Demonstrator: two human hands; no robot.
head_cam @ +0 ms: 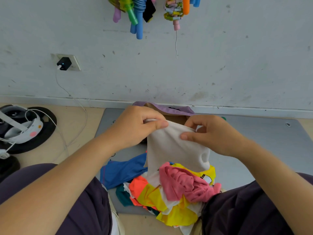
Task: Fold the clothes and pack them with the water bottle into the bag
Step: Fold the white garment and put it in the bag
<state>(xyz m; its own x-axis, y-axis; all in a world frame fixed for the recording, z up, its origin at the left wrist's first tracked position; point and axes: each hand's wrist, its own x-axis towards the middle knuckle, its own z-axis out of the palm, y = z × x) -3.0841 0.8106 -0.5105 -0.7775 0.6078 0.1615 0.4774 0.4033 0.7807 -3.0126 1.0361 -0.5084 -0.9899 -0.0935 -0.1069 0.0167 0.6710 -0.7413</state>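
Clothes [171, 189] lie in a loose heap on a grey mat [264, 143] on the floor, between the person's knees at the near middle of the view. At far left, on the wood floor, a white headset [22, 129] rests on a black round pad [45, 133], and a white cable [74, 102] runs from it up to a black charger [64, 63] plugged into a wall socket. Moving right, the left hand [135, 126] pinches the top edge of a white garment [174, 150] between thumb and curled fingers, holding it above the heap. A blue garment [122, 172] spreads out at the left side of the pile, with orange, teal and yellow pieces just near of it. The white garment hangs down from both hands, its lower end touching the pile. A pink garment [184, 184] is bunched on top of the heap, right of centre. The right hand [213, 134] grips the same top edge of the white garment, thumb in front and fingers curled behind. Beyond the hands, against the wall, sits a brown bag [171, 110] with a purple rim, mostly hidden. Coloured skipping ropes [138, 14] hang on the wall at the top. The water bottle cannot be made out.
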